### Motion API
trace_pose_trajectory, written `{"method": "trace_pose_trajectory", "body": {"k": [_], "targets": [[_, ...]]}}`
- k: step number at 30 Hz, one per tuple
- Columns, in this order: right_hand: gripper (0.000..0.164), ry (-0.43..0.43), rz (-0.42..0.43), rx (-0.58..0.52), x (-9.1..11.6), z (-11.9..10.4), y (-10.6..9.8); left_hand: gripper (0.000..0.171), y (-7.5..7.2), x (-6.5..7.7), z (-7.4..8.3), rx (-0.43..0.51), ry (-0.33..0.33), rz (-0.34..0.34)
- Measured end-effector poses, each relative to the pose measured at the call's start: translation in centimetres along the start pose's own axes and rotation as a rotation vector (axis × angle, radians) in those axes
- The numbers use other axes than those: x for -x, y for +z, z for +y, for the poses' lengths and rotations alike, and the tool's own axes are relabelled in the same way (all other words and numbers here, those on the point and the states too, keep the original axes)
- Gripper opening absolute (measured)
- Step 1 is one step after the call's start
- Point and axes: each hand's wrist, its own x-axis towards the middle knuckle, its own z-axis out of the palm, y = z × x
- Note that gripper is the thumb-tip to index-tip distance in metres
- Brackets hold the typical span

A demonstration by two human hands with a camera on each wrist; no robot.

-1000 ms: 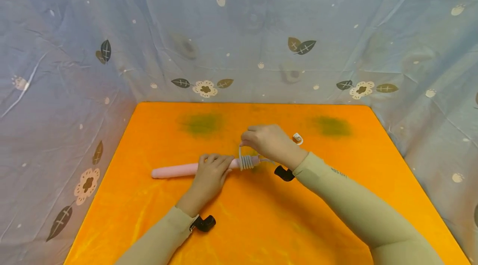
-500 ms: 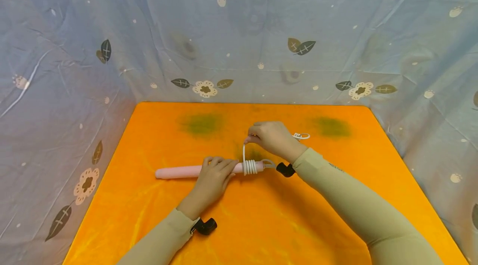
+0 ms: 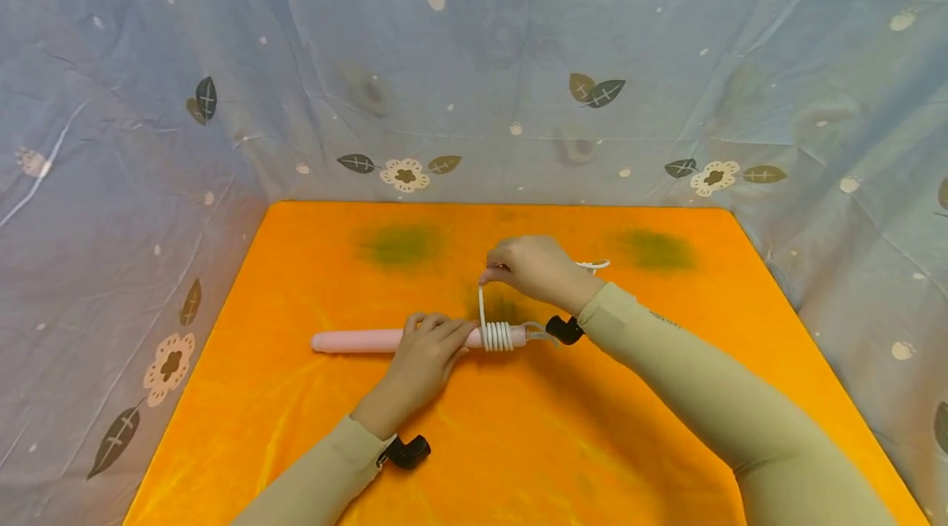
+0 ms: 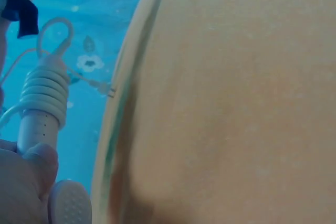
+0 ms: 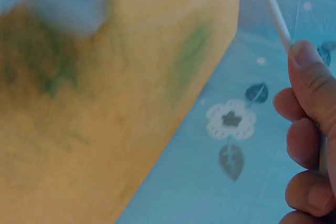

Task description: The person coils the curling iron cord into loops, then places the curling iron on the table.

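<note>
Pink wand [image 3: 359, 342], crosswise (white cord [image 3: 497, 336] coiled round).

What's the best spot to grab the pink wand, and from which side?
I'd grip the wand by its middle, as the left hand does, coming from above: fingers over the far side, thumb on the near side. It's long, thin and crosswise, and the cord is coiled round its right end.

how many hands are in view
2: the left hand holds the pink wand; the right hand pinches the white cord wound round the wand.
</note>
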Motion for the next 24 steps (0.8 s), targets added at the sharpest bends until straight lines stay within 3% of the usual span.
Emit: {"method": "trace_pose_trajectory", "body": {"k": [6,14,21,24], "targets": [[0.025,0.098,-0.116,-0.091,0.0,1.9,0.3,0.040,-0.4,-0.2,-0.1,-0.012,0.024,0.038],[0.032,0.143,-0.224,-0.239,0.9,3.7,3.0,0.047,-1.1,-0.5,-0.3,0.028,0.052,0.087],[0.026,0.201,-0.199,-0.368,2.5,3.2,5.7,0.038,-1.7,-0.9,-0.5,0.055,0.000,0.089],[0.014,0.133,-0.111,-0.464,3.2,2.4,6.6,0.037,-1.8,-1.1,-0.7,0.062,-0.028,0.104]]}}
